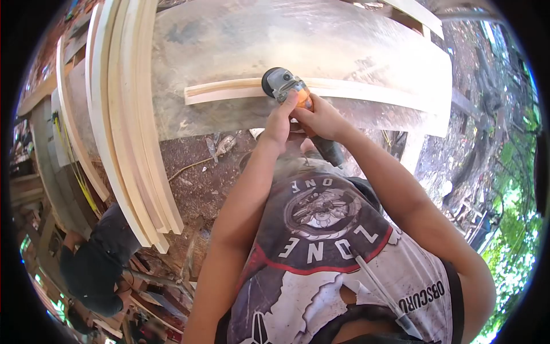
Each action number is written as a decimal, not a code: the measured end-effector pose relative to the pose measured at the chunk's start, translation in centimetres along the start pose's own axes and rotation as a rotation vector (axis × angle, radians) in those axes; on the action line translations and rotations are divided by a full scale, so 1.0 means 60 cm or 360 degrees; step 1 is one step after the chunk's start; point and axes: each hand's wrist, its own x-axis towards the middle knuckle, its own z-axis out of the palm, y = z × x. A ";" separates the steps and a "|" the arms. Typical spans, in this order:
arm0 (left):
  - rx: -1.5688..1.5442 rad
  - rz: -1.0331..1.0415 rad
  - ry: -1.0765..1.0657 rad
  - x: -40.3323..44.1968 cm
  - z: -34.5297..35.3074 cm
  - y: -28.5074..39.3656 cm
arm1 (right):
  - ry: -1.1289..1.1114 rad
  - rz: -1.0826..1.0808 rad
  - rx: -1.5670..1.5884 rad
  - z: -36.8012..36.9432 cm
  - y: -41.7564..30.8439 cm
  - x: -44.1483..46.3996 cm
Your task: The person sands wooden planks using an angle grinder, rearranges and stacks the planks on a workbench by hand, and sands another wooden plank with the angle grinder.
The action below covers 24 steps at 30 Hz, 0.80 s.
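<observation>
An angle grinder (282,82) with a grey head, an orange body and a dark handle end is held in front of my chest. Its dark round disc (267,83) sits over a pale wooden strip (366,92); whether it touches the wood I cannot tell. My left hand (278,125) grips the front of the grinder, its thumb on the orange part. Around the body from the other side is my right hand (325,119), fingers closed. The strip lies lengthwise on a dusty work table (229,40).
Long pale planks (129,114) are stacked on the left, jutting past the table's near edge. A person in dark clothes (94,269) bends at lower left. A thin cord (192,166) lies on the dirt floor. Yellow straps (74,160) hang near more boards.
</observation>
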 end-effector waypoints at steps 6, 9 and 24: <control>0.0162 -0.0107 -0.0158 0.064 0.126 -0.061 | 0.0229 -0.0097 0.0225 -0.106 0.120 -0.055; 0.0230 -0.0164 -0.0165 0.086 0.191 -0.082 | 0.0348 0.0033 0.0365 -0.158 0.168 -0.088; 0.0354 0.0455 0.0064 0.052 0.109 -0.042 | -0.0051 0.0051 0.1022 -0.065 0.117 -0.075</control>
